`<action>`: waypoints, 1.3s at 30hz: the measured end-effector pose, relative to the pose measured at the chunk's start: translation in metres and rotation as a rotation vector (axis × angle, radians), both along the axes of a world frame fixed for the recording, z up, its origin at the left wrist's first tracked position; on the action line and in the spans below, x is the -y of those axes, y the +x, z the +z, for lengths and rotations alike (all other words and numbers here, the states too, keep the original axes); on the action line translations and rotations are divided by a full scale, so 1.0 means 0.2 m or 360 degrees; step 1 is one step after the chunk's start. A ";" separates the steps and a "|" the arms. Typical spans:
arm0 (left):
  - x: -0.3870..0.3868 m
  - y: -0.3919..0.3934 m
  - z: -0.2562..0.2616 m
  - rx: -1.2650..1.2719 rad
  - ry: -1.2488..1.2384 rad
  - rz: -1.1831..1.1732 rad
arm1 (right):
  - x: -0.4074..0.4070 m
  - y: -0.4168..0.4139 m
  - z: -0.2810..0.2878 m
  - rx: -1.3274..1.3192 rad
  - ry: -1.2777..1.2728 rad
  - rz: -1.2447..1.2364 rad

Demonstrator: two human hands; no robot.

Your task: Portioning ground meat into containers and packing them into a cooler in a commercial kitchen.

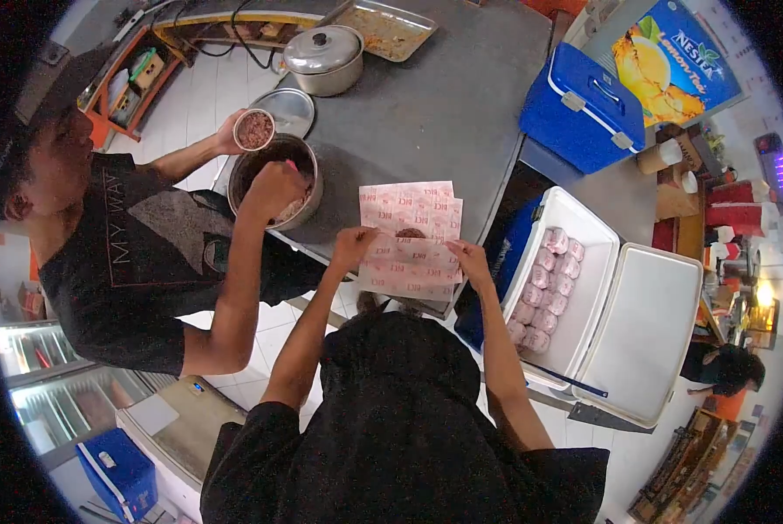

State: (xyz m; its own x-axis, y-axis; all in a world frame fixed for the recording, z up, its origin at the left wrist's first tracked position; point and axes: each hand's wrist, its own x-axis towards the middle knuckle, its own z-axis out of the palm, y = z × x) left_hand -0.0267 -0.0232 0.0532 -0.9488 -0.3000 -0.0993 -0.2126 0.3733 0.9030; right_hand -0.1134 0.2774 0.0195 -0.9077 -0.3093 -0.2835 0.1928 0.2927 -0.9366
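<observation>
On the grey tabletop before me lie printed food wrapping papers [408,204], white with red lettering. A small mound of reddish-brown rice [410,233] sits on them, partly covered by the near flap of paper [410,267]. My left hand [355,249] pinches the left end of that flap's folded edge. At its right end my right hand [468,261] grips the same flap between thumb and fingers. The flap's free edge hangs toward my body, near the table's front edge. How many sheets are stacked cannot be told.
Left of me a co-worker [136,262] holds a cup of rice [254,129], other hand inside a deep pot [313,190]. A lidded pot [326,72] and metal tray [382,29] stand behind. To my right, an open cooler [584,327] contains several wrapped bundles [548,288].
</observation>
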 end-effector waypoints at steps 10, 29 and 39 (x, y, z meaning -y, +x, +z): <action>0.07 0.05 -0.04 0.0193 0.0188 -0.0275 | 0.08 0.12 0.26 -0.1133 0.0692 0.0274; -0.04 0.15 0.04 0.0162 0.0326 -0.0299 | 0.28 0.26 0.42 -0.1112 0.0757 0.0789; 0.09 -0.09 -0.03 0.0663 0.0903 -0.0619 | 0.10 -0.04 0.09 0.0413 -0.0186 0.0006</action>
